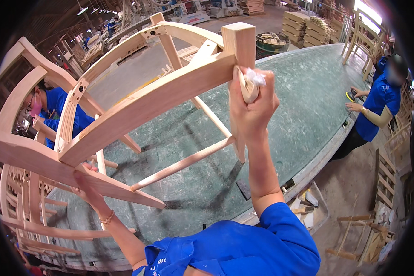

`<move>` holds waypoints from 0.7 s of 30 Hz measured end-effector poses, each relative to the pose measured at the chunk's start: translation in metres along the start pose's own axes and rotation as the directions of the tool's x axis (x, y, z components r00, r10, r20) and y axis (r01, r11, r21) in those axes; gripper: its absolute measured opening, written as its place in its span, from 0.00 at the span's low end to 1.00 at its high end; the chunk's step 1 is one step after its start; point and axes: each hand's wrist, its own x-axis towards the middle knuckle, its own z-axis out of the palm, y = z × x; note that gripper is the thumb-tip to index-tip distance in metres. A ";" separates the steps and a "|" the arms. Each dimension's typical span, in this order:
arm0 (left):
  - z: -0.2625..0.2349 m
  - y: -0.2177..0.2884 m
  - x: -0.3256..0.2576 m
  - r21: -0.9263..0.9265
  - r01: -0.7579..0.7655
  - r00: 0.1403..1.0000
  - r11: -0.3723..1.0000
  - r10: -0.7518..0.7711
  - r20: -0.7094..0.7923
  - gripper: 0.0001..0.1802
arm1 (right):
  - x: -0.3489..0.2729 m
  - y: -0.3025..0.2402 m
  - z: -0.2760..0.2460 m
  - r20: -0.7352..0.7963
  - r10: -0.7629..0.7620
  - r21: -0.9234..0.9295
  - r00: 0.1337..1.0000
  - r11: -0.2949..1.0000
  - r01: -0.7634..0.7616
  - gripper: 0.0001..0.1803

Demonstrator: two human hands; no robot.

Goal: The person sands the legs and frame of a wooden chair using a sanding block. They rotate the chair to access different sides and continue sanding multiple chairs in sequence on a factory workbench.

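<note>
A bare wooden chair frame (147,106) stands tilted across the left and middle of the view, with no seat in it. My right hand (258,108) is closed round a folded tan pad (248,86) with a white tuft; whether the pad is cloth or abrasive paper I cannot tell. That hand is against the front leg (239,39), just below its top end. Lower left, my left hand (85,183) grips the chair's rear leg (117,191) near the side rail, its fingers partly hidden behind the wood.
The frame rests on a dusty green table (303,110). A dark block (243,189) lies near its edge, above a scrap bin (315,209). One co-worker (377,106) holds a sander (351,95) at right; another (69,108) is behind the frame. More chair frames (32,198) stand at left.
</note>
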 end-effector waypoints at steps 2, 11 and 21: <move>0.000 0.001 0.000 0.006 0.010 1.000 1.000 -0.010 -0.005 0.25 | -0.004 0.001 -0.001 0.000 0.003 0.003 1.000 1.000 -0.003 0.15; 0.006 0.004 -0.001 0.013 0.004 1.000 1.000 -0.004 -0.009 0.26 | 0.021 -0.004 0.007 0.008 -0.087 0.023 0.996 0.996 0.086 0.16; 0.005 0.005 -0.001 0.035 0.013 1.000 0.999 -0.013 -0.014 0.25 | -0.019 0.007 -0.006 0.071 -0.004 -0.031 0.997 0.999 0.006 0.18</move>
